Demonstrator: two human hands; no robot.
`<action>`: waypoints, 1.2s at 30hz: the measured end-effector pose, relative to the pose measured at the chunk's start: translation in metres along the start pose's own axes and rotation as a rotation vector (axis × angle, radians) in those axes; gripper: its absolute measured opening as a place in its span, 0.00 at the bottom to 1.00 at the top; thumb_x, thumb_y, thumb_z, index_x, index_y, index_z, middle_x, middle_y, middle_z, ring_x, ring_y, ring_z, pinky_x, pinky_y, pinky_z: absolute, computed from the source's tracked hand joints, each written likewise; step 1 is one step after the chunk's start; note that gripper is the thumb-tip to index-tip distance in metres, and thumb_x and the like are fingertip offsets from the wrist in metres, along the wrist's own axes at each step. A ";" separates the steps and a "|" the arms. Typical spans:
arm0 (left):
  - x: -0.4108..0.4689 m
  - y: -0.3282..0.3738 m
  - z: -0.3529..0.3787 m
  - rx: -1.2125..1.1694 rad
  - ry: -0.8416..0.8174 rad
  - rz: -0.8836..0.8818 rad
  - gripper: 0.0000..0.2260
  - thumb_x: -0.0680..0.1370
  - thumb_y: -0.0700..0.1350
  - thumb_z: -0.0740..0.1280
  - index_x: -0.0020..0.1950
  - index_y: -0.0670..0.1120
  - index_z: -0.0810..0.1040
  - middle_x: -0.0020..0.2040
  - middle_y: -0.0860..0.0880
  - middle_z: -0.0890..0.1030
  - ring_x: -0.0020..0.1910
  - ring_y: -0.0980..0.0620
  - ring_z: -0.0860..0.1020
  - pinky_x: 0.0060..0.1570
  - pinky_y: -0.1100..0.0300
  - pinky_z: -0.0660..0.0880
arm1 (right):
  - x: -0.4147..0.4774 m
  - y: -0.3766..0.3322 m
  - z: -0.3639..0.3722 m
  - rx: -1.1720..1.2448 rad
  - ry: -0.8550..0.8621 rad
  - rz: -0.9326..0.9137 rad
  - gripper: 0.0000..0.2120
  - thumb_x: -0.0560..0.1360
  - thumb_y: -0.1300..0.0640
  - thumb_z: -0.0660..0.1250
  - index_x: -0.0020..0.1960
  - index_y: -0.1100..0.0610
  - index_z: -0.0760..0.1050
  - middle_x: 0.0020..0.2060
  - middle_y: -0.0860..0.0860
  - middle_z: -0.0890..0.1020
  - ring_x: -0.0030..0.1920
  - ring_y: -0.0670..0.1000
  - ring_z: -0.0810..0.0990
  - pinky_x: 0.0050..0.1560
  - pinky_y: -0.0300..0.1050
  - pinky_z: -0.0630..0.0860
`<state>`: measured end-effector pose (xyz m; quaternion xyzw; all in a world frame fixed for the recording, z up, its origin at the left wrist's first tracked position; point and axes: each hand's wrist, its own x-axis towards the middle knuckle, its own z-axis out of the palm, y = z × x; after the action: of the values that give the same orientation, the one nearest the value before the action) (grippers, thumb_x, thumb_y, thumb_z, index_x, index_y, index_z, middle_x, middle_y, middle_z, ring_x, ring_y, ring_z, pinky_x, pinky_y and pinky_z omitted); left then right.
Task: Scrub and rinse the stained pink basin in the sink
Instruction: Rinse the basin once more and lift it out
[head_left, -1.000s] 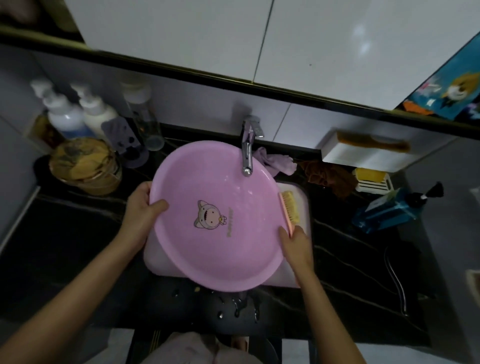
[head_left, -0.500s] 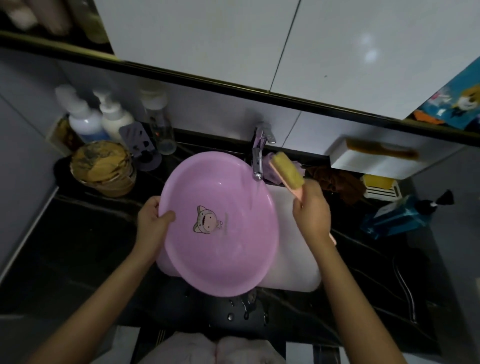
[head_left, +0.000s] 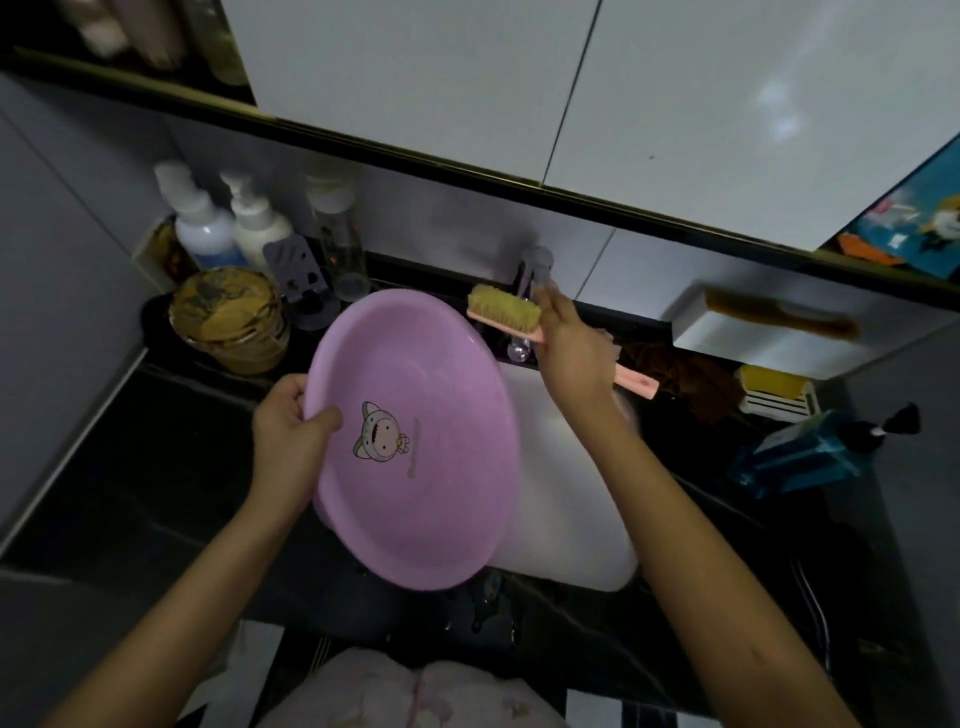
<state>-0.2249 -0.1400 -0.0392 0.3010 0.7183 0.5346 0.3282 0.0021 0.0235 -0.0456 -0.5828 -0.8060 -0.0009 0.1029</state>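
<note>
Head camera, looking straight down at the wash spot. The pink basin (head_left: 441, 514) is tipped up on its edge over the left part of the white sink (head_left: 566, 499), its inside turned towards us, with a cartoon animal sticker (head_left: 379, 431) on its floor. The left hand (head_left: 288, 431) grips the basin's left rim, thumb lying inside and fingers wrapped round behind. Over to the right hand (head_left: 569, 343): it is closed round the pink handle of a brush (head_left: 506, 312), the handle's tail poking out past the wrist. The yellow bristles sit just beyond the basin's far rim, right by the tap (head_left: 535, 270) (whether brush and rim actually touch, I cannot tell). So the two hands are well apart, one on each tool.

Around the dark counter (head_left: 130, 467): two white pump bottles (head_left: 208, 228) and a clear bottle (head_left: 337, 254) stand at the back left, with a round tin (head_left: 228, 317) in front of them. On the right lie a brown cloth (head_left: 685, 374), a comb (head_left: 779, 312) on a white box, and a blue bottle (head_left: 800, 457) on its side.
</note>
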 end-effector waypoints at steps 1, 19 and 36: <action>-0.002 0.003 -0.001 0.003 0.013 0.015 0.13 0.70 0.28 0.63 0.51 0.41 0.74 0.41 0.47 0.77 0.40 0.49 0.77 0.41 0.52 0.76 | 0.001 0.001 -0.004 0.038 -0.022 -0.010 0.28 0.77 0.63 0.63 0.75 0.54 0.60 0.75 0.47 0.61 0.53 0.53 0.81 0.43 0.46 0.76; -0.030 0.000 -0.006 0.356 -0.003 0.623 0.06 0.68 0.42 0.63 0.43 0.42 0.72 0.32 0.45 0.72 0.30 0.50 0.70 0.30 0.56 0.68 | -0.152 0.088 0.017 -0.127 -0.503 0.275 0.34 0.78 0.60 0.58 0.77 0.45 0.43 0.54 0.56 0.79 0.47 0.55 0.79 0.42 0.45 0.72; -0.037 -0.021 -0.006 0.750 0.097 1.301 0.04 0.72 0.40 0.62 0.41 0.45 0.66 0.24 0.43 0.73 0.21 0.46 0.73 0.21 0.60 0.69 | -0.140 0.068 0.037 0.260 -0.669 0.201 0.28 0.77 0.63 0.57 0.76 0.55 0.57 0.71 0.55 0.68 0.69 0.55 0.69 0.66 0.43 0.64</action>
<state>-0.2095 -0.1777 -0.0524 0.7324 0.5430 0.3527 -0.2106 0.1013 -0.0814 -0.1130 -0.6091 -0.7273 0.3022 -0.0933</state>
